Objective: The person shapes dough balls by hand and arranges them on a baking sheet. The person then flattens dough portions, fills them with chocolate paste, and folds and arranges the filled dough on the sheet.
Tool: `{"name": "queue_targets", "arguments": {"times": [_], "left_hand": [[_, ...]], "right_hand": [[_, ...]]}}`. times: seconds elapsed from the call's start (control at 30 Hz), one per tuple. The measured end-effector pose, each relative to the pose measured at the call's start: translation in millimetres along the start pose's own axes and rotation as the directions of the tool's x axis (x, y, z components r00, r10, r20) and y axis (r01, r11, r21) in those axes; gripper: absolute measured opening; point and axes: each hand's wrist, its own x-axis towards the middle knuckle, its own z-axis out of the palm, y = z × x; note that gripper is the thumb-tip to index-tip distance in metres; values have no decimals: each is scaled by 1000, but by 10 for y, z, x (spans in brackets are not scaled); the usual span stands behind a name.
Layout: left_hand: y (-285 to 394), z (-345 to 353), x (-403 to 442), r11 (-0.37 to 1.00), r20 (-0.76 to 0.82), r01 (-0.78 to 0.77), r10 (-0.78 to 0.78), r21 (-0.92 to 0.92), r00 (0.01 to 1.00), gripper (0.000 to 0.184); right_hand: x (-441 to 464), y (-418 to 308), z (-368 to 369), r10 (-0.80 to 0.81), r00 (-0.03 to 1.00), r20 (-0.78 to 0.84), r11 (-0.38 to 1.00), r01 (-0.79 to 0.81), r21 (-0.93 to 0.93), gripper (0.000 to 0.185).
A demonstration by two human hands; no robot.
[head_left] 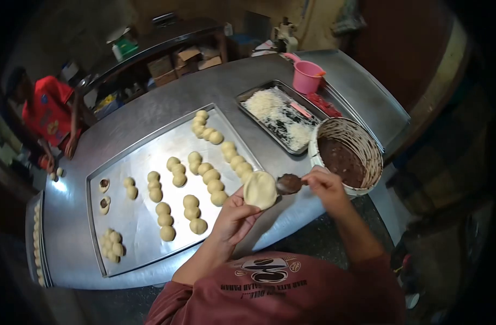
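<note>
My left hand holds up a flattened round of pale dough, thumb on its lower edge. In my right hand is a spoon, its bowl heaped with brown filling, close to the dough's right edge. Fingers cover most of the spoon's handle. To the right stands a white tub with brown filling inside and smears on its inner wall. Below and left of the dough lies a large metal tray bearing rows of dough balls.
A dark baking tray with grated white cheese lies beyond the tub, near a pink dipper. At the far left a person in a red shirt handles small dough pieces. Two opened dough pieces show brown filling.
</note>
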Motion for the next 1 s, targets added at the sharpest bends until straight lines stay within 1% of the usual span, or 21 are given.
{"name": "queue_targets", "arguments": {"times": [0.03, 0.07, 0.2, 0.27, 0.3, 0.33, 0.37, 0.4, 0.43, 0.47, 0.53, 0.6, 0.63, 0.7, 0.73, 0.77, 0.8, 0.87, 0.9, 0.97, 1.0], "left_hand": [[19, 12, -33, 1000, -28, 11, -12, -8, 1000, 51], [50, -7, -83, 1000, -37, -7, 7, -8, 999, 51], [188, -128, -319, 999, -75, -45, 46, 12, 996, 51], [251, -215, -463, 997, -101, -70, 71, 17, 992, 50], [283, -272, -544, 997, -116, -75, 77, 25, 990, 49], [324, -331, -633, 996, -136, -79, 83, 36, 987, 48], [374, -392, -716, 995, -157, -83, 90, 51, 983, 47], [426, -450, -774, 993, -180, -107, 116, 55, 977, 47], [476, -523, -795, 989, -215, -145, 148, 30, 965, 45], [528, -601, -820, 982, -256, -191, 185, 4, 949, 44], [699, -794, -890, 955, -340, -296, 268, -33, 901, 40], [980, -1033, -898, 952, -533, -282, 299, 114, 792, 33], [1157, -1227, -895, 945, -545, -305, 319, 119, 776, 33], [1623, -1733, -900, 898, -589, -237, 425, 371, 687, 32], [1885, -1991, -871, 824, -518, -255, 527, 506, 673, 34], [2153, -2125, -852, 760, -519, -214, 593, 614, 615, 36], [2223, -2153, -837, 756, -513, -217, 596, 618, 617, 36], [2660, -2228, -793, 610, -485, -31, 659, 792, 575, 37], [2850, -2254, -726, 518, -460, 65, 688, 853, 561, 37], [3117, -2301, -570, 305, -397, 254, 739, 918, 545, 38], [3185, -2350, -533, 193, -365, 347, 756, 918, 544, 39]], "right_hand": [[-8, -28, 148, 36, 999, -25, 999, -36, -17, 10], [-18, -38, 266, 26, 1000, -9, 1000, -26, -9, 10], [31, -8, 686, -60, 998, 33, 968, 66, -241, 7], [119, -10, 823, -221, 975, 13, 903, 210, -374, 4], [179, 2, 867, -228, 973, 36, 906, 226, -359, 4], [243, 26, 894, -344, 938, -31, 815, 282, -506, 5], [293, 57, 930, -465, 881, -83, 703, 311, -639, 6], [313, 97, 951, -351, 912, -215, 866, 229, -444, 8], [334, 137, 995, -203, 932, -302, 967, 141, -214, 10], [323, 26, 1050, -65, 945, -320, 998, 68, -1, 14], [295, 20, 1187, -81, 973, -216, 996, 89, 27, 15], [238, 150, 1314, -28, 989, -142, 993, 44, 107, 15], [207, 191, 1364, -39, 992, -118, 991, 53, 121, 15], [161, 252, 1441, 102, 986, -133, 977, -74, 201, 16], [145, 269, 1475, 95, 987, -128, 976, -67, 207, 16], [125, 275, 1494, 127, 984, -124, 976, -101, 194, 17], [107, 279, 1502, 159, 979, -125, 975, -135, 179, 17], [87, 285, 1511, 225, 964, -145, 969, -205, 141, 18], [82, 297, 1518, 222, 962, -162, 970, -201, 138, 18], [61, 319, 1531, 233, 959, -163, 965, -207, 161, 19], [29, 326, 1529, 247, 955, -162, 961, -219, 171, 20]]}}
